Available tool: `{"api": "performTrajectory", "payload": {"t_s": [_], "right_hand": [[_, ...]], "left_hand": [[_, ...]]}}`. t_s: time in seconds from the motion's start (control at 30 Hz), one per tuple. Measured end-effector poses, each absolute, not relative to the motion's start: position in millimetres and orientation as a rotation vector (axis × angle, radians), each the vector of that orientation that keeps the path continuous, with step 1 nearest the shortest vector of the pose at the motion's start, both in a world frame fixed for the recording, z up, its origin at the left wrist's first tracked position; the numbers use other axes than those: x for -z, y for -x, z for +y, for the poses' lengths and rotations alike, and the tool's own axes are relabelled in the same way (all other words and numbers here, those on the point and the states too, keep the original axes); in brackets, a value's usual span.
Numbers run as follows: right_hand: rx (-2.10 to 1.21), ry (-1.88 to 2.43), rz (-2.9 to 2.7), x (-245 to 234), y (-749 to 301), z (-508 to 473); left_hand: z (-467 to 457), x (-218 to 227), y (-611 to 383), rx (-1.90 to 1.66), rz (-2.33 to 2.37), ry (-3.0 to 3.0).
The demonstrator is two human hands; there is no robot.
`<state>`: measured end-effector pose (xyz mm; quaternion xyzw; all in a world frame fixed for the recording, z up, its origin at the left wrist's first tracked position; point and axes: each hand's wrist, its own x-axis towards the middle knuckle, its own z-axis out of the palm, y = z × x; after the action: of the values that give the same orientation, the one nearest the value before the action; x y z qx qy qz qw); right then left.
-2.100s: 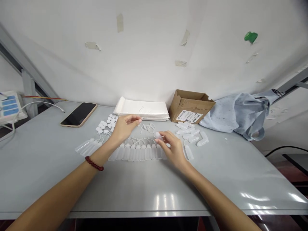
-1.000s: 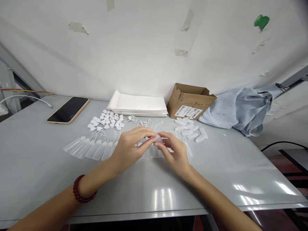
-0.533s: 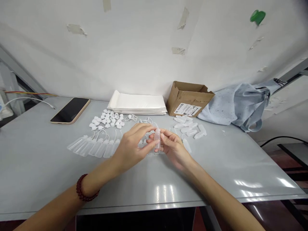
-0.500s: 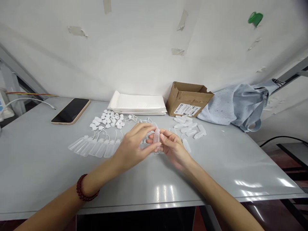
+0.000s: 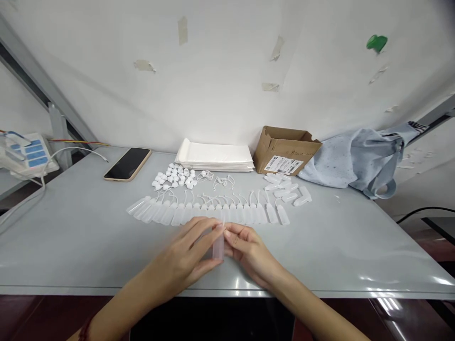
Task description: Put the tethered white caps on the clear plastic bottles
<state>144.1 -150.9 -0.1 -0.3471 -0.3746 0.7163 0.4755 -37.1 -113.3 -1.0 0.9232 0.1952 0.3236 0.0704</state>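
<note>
Over the near part of the table, my left hand (image 5: 190,248) grips a small translucent plastic bottle (image 5: 218,248), held upright between thumb and fingers. My right hand (image 5: 249,248) is closed at the bottle's upper right side, thumb and forefinger pinched by its neck. A thin white strand shows at the top; fingers hide most of the neck. Just beyond lies a long row of similar bottles (image 5: 209,211), each with a thin white cord at its neck. White caps (image 5: 176,176) are heaped behind the row's left end. Near them are loose white cords (image 5: 223,181).
Plain bottles (image 5: 284,188) lie piled at the right. Behind stand a cardboard box (image 5: 284,154) and a stack of white padded envelopes (image 5: 218,156). A phone (image 5: 128,164) lies at the left, a light blue cloth bag (image 5: 350,158) at the right, a power strip (image 5: 31,154) far left.
Both hands have come nearer to the table's front edge with the bottle, uncovering the row. My right fingers have shifted up towards the bottle's neck. The view has also shifted.
</note>
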Motion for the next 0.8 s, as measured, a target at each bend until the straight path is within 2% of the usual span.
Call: {"api": "performTrajectory", "payload": {"t_s": [0.23, 0.37, 0.57, 0.8], "right_hand": [[-1.449, 1.135, -1.362, 6, -128, -167], [-1.331, 1.207, -1.586, 10, -125, -169], [-0.985, 1.320, -1.873, 13, -120, -171], [-0.731, 1.341, -1.958, 26, -118, -177]], "left_hand": [[-137, 12, 61, -0.902, 0.691, -3.123], [-138, 18, 67, -0.834, 0.750, -2.954], [-132, 30, 72, -0.732, 0.808, -2.630], [-126, 30, 77, -0.657, 0.833, -2.623]]}}
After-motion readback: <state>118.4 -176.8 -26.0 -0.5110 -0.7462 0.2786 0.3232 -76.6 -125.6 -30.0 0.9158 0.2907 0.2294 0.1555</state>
